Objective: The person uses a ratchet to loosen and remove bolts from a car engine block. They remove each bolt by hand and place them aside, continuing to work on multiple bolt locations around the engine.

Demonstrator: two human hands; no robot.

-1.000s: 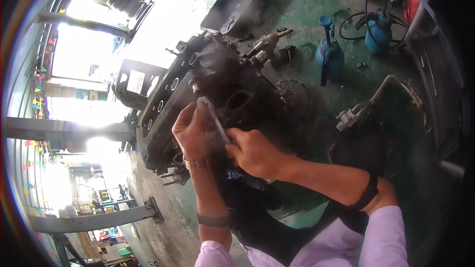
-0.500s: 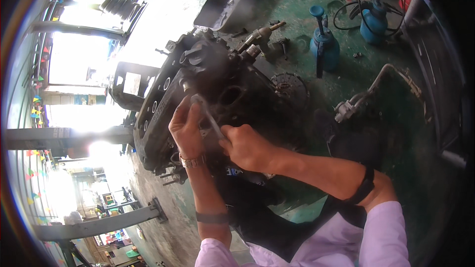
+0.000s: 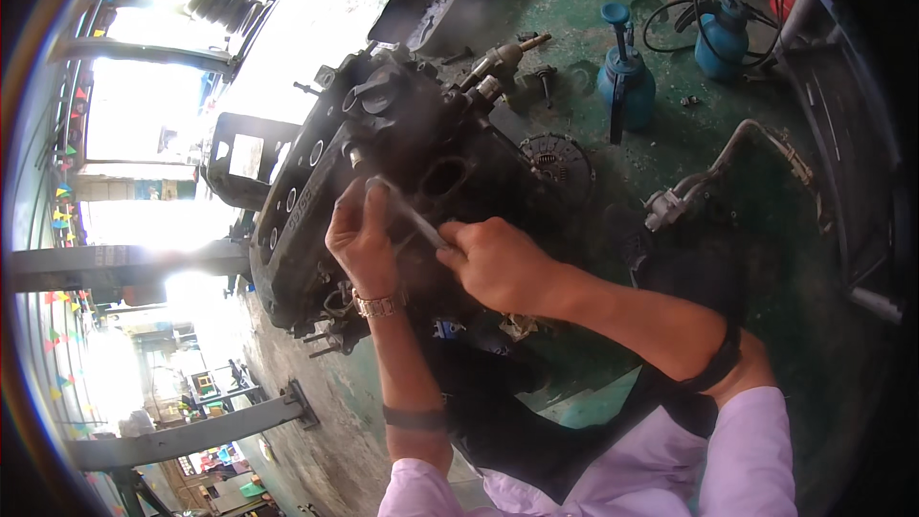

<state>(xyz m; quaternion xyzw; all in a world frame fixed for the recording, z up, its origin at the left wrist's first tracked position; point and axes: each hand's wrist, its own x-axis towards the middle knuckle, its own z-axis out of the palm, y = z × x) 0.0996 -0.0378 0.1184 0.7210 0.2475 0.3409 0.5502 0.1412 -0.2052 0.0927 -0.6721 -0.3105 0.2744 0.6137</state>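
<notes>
A dark, greasy car engine lies in front of me, its long cover to the left with raised lettering and round holes. At its near side, my left hand has its fingers closed around the head of a metal wrench, and a metal watch sits on that wrist. My right hand grips the other end of the wrench's handle, further right. Just above my left fingertips, a short pale metal fitting stands out of the engine. My fingers hide the wrench's head, so whether it sits on a fastener cannot be seen.
A metal tray with small parts lies at the far side. Blue pump bottles stand on the green floor to the right. Nearby are a clutch disc, a bent metal pipe and a black panel. Grey posts rise at left.
My right hand has moved a little up and to the right with the wrench handle. My left hand stays at the wrench's head. The whole view has shifted slightly.
</notes>
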